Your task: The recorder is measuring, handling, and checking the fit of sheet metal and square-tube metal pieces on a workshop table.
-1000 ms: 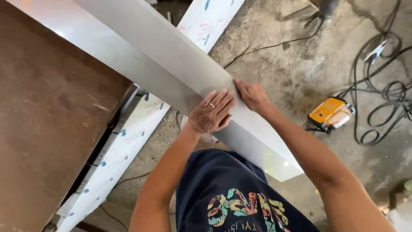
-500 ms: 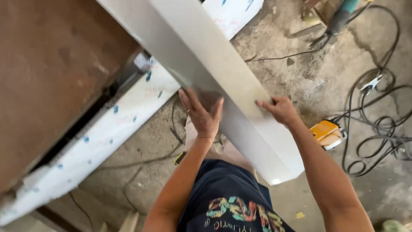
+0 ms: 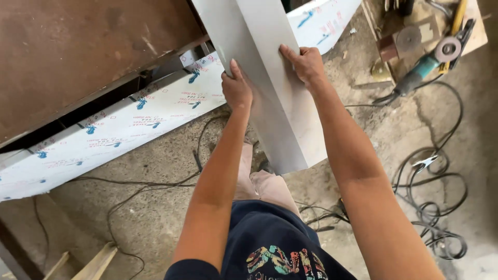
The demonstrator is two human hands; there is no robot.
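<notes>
Now, vs half a sec ago, the metal sheet sits steeper in view, running nearly straight away from the person, w/ its near end over the knees instead of out to the right. Left hand has gone from flat, fingers spread on the sheet's face, to wrapped over the left edge. Right hand is still on the right edge but higher up in view. The small yellow device seen earlier is out of shot; an angle grinder w/ teal body now shows top right. Around: brown table top left, a long white film-wrapped panel w/ blue print leaning under it, black cables looped on the concrete floor at right, wood scraps bottom left. The sheet hides part of the white panel & some floor. Both arms reach fwd, nearly straight, hands well apart w/ the sheet between them; each hand is closed on its own edge, thumbs underneath & hidden.
</notes>
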